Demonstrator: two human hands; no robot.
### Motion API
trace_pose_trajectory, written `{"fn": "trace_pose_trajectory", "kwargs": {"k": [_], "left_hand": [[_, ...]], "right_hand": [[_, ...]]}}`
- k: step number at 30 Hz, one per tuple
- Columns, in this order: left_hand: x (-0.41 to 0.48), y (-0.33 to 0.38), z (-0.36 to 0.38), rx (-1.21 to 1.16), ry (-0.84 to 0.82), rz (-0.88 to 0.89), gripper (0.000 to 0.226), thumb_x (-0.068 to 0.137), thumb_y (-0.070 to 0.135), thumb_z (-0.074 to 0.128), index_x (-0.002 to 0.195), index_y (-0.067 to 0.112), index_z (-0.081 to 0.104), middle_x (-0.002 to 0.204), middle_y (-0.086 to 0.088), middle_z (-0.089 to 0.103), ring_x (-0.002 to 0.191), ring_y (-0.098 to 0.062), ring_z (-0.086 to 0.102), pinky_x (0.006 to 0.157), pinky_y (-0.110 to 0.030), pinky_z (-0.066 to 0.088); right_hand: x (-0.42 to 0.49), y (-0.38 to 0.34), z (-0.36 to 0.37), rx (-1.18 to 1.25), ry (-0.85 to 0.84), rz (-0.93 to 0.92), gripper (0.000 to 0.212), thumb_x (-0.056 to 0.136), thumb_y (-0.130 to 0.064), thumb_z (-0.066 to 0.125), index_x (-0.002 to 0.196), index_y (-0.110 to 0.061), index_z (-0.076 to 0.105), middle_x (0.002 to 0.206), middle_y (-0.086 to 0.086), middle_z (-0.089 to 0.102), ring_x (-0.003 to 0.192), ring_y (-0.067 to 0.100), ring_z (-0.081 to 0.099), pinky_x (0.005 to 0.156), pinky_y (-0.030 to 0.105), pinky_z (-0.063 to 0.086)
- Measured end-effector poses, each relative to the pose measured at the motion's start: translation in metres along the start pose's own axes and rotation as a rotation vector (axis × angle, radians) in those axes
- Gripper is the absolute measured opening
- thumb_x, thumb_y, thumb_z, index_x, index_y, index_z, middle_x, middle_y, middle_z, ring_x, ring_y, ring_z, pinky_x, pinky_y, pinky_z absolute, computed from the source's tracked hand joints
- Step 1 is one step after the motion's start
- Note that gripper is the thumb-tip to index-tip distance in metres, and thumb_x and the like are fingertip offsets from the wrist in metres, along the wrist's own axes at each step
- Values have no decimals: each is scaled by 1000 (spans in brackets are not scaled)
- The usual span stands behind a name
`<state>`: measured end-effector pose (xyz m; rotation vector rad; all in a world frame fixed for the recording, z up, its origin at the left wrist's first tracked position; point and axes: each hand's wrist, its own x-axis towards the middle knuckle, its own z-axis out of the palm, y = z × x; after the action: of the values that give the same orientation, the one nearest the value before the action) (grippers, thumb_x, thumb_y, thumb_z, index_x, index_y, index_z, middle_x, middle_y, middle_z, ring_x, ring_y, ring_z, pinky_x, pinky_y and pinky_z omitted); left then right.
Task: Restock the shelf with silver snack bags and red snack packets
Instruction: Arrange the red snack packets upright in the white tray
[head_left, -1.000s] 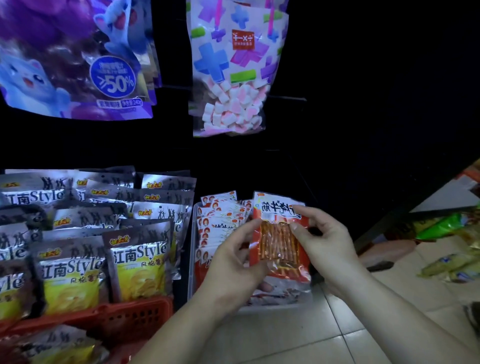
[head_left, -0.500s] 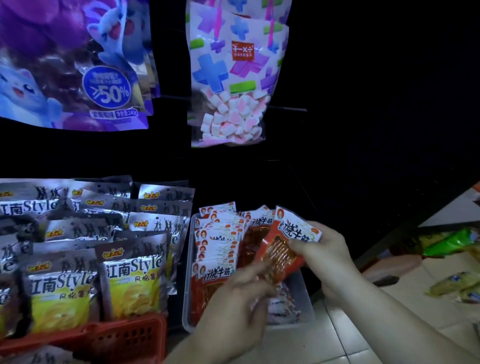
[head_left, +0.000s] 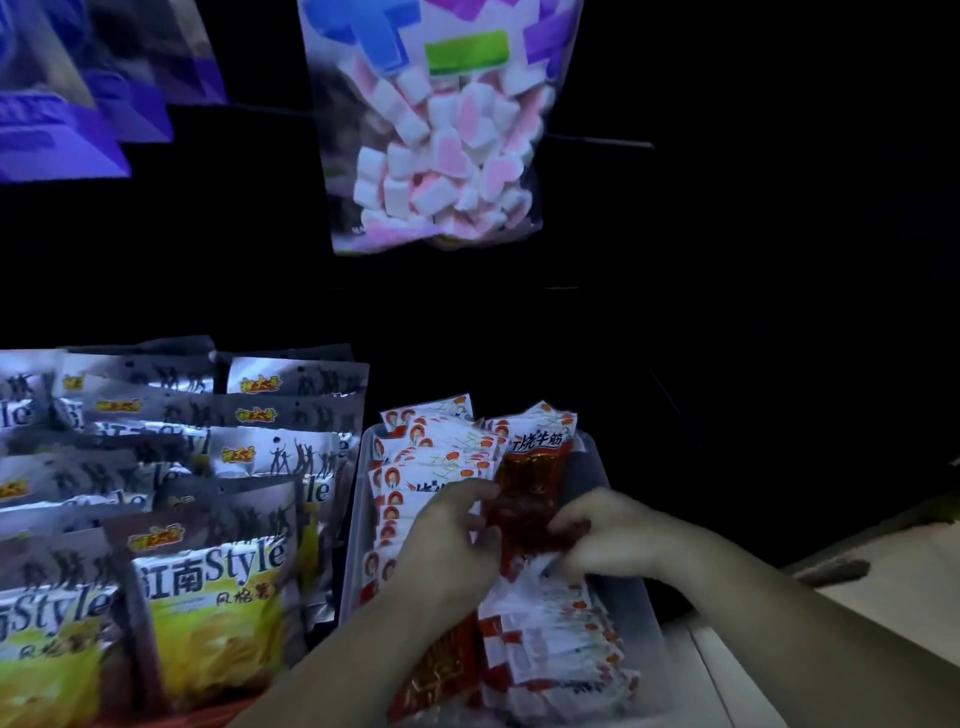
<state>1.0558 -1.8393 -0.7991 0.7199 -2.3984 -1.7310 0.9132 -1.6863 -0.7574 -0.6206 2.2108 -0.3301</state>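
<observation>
The camera on your head looks down at a low shelf. Your left hand (head_left: 447, 540) and your right hand (head_left: 618, 540) meet over a clear tray (head_left: 597, 462). Between them is one red snack packet (head_left: 535, 483). It stands almost upright at the right side of the tray. Its white top is up and its lower part is down between your hands.

The fingers of your right hand are curled round the packet's lower right corner and hold it. The fingers of your left hand are curled too, and they touch the packet's left edge. The picture is blurry there, so you cannot tell if that hand pinches the packet or only rests against it.

Just left of the held packet, a row of red packets (head_left: 431, 457) stands in the tray, one behind another, white tops up. Your left hand lies over the front part of this row. Some loose packets (head_left: 556, 644) lie flat in a heap at the near end of the tray, below your wrists.

Just beside the tray, on its left, are the silver snack bags (head_left: 218, 587). They stand in rows, and the front ones show yellow.

Up above hangs a marshmallow bag (head_left: 441, 156) with pink and white pieces inside. Purple bags (head_left: 67, 140) hang at the top left, all blurry. Pale floor (head_left: 883, 597) shows on the right.
</observation>
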Motion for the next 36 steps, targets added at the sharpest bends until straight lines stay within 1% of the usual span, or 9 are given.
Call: {"fn": "trace_pose_trajectory", "kwargs": {"k": [2, 5, 9, 12, 16, 23, 27, 31, 36], "left_hand": [[7, -1, -2, -8, 18, 0, 36, 98, 10, 55, 125, 34, 60, 111, 0, 69, 74, -8, 67, 53, -24, 50], [15, -5, -4, -36, -2, 1, 34, 101, 5, 50, 117, 32, 62, 98, 4, 68, 48, -4, 51, 47, -21, 41], [18, -3, -5, -36, -2, -11, 40, 100, 4, 50, 102, 43, 58, 96, 15, 64, 69, -24, 66, 56, -29, 51], [19, -10, -2, -26, -50, -56, 41, 98, 5, 50, 123, 37, 58, 99, 5, 70, 70, -22, 67, 57, -30, 52], [16, -23, -7, 40, -140, -44, 51, 100, 11, 53, 135, 46, 49, 129, 12, 56, 122, -3, 52, 89, -15, 50], [1, -17, -21, 60, -165, -34, 50, 100, 13, 58, 124, 54, 41, 122, 34, 44, 127, 1, 44, 109, -21, 38], [-12, 8, -29, -55, -13, 12, 31, 98, 18, 63, 113, 44, 57, 119, 29, 57, 109, 3, 59, 98, -29, 54], [-36, 60, -44, -203, 16, 220, 21, 96, 9, 69, 105, 12, 51, 102, 49, 58, 76, 20, 60, 66, -7, 51], [-74, 100, -58, -350, 1, 264, 27, 89, 3, 76, 93, 23, 59, 86, 8, 63, 78, -10, 61, 64, -25, 48]], "right_hand": [[10, -5, -12, -23, -84, 10, 57, 62, -36, 91, 116, -31, 75, 109, -13, 72, 101, 4, 66, 94, 26, 55], [31, -19, -26, -65, 374, -115, 27, 78, -34, 82, 104, -31, 74, 105, -12, 69, 99, 8, 66, 89, 34, 58], [55, -29, -28, -344, 696, -194, 58, 91, -37, 71, 144, -32, 50, 135, -7, 53, 128, 18, 48, 97, 36, 49], [63, -27, -27, -373, 709, -134, 43, 92, -36, 72, 132, -30, 58, 123, -5, 61, 120, 20, 53, 88, 32, 42], [57, -19, -26, -271, 801, -128, 33, 97, -22, 65, 127, -33, 63, 111, -3, 70, 104, 22, 65, 80, 34, 54], [19, -21, -39, -458, 914, -210, 39, 92, -16, 66, 123, -38, 72, 114, -7, 76, 106, 22, 69, 85, 32, 53], [-31, -46, -55, -298, 892, -249, 26, 89, -18, 66, 106, -38, 71, 91, -12, 74, 87, 15, 68, 71, 31, 53], [-92, -71, -70, 115, 568, -348, 22, 86, -4, 71, 89, -26, 69, 78, -6, 75, 74, 17, 73, 66, 41, 60], [-156, -92, -55, 639, 633, -408, 36, 85, -6, 81, 114, -23, 71, 99, 8, 76, 89, 25, 75, 70, 28, 59]]}}
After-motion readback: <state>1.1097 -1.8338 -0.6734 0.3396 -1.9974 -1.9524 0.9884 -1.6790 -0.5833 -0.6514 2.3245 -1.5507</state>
